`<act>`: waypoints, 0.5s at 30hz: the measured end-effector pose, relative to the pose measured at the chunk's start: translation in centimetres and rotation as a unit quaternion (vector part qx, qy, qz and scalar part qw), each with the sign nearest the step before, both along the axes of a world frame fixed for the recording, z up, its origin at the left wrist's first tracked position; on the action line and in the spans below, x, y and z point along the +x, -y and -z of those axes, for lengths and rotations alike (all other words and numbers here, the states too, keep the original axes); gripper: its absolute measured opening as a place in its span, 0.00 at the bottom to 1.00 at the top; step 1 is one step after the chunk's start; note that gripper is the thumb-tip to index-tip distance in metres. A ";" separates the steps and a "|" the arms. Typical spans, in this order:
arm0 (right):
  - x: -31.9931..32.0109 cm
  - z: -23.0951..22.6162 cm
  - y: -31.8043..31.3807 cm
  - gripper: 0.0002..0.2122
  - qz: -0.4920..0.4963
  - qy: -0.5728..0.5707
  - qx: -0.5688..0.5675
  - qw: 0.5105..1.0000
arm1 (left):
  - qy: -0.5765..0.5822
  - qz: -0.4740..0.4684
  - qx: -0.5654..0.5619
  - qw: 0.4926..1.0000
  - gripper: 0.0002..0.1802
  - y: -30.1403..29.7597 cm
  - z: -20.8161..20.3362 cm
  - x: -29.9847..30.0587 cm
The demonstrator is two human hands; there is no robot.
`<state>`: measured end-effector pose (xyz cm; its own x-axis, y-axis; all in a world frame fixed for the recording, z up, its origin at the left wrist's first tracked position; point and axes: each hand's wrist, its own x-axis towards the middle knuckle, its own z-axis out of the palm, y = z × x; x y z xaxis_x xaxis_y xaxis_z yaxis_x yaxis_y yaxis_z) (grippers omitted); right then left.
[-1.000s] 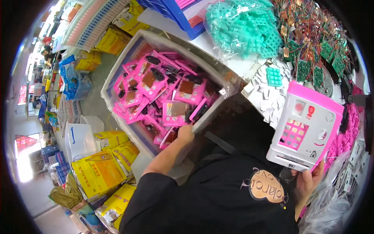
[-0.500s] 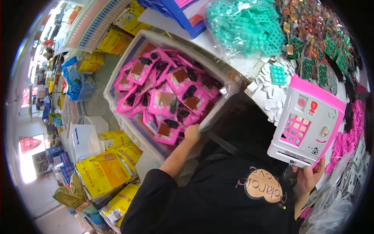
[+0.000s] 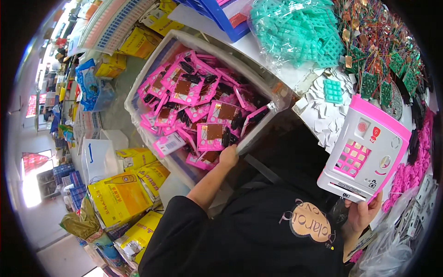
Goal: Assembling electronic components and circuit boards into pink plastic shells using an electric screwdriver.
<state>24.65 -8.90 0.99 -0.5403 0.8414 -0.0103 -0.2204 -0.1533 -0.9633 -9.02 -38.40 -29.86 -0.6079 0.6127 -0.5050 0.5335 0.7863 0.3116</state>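
My right hand (image 3: 362,214) grips the lower end of a white toy safe housing (image 3: 359,154) with a pink edge and a pink keypad grid, held tilted at the right. My left hand (image 3: 229,157) is at the near side of a lined bin (image 3: 131,104); its fingers curl down among the contents, and their tips are hidden. Beside it lies a pink panel (image 3: 203,139) with a brown square and black wires. More such pink panels (image 3: 186,87) fill the bin in a loose heap. One piece at its left edge bears a white label (image 3: 170,144).
On the table at the right are a bag of teal keypads (image 3: 295,34), loose white pieces (image 3: 323,117), a single teal keypad (image 3: 332,91) and wired circuit boards (image 3: 369,85). Pink cords (image 3: 415,166) lie beyond the housing. Yellow cartons (image 3: 120,198) stand left of the bin.
The pink panels in the bin have shifted, and a labelled piece now shows at the left edge. My left hand stays at the near side. The housing is still in my right hand.
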 end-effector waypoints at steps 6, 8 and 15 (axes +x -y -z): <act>0.8 0.6 -0.1 0.32 -0.006 -0.004 0.004 1.000 | 0.038 -0.008 -0.037 0.999 0.23 0.3 -3.1 0.2; 0.2 0.3 0.2 0.34 0.021 0.014 -0.015 1.000 | 0.039 -0.020 -0.054 0.998 0.23 1.9 -1.0 0.2; 0.4 0.2 0.0 0.33 -0.007 0.007 -0.032 0.999 | 0.018 0.042 -0.076 0.996 0.16 0.9 -2.6 -2.4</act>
